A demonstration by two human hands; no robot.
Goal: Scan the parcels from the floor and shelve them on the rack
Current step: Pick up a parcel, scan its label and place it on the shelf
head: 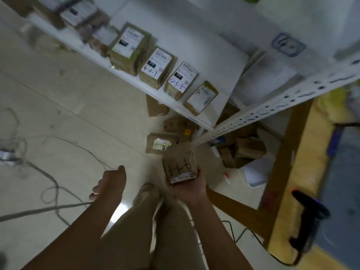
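Parcel (pixel 180 165) sits in your right hand (pixel 191 189), fingers clamped round its lower end, handwritten number facing up. It's held low over the floor (pixel 68 94), just short of the rack upright (pixel 272 106). Left hand (pixel 109 184) hangs beside it, fingers curled in, nothing visible in them.

Done, by the look of it: a row of labelled parcels (pixel 157 67) stands along the rack shelf (pixel 194 45), at least two with numbers written on the labels.

Left: shelve the one in hand, then the loose stock on the floor: one floor parcel (pixel 161 145) by the rack foot and a heap (pixel 241 151) behind the upright.

Black handheld device (pixel 305 207) lies on the desk (pixel 282 227) at right with a red glow at its tip. Probably the scanner, too blurred to confirm. Call it partway, several to go.
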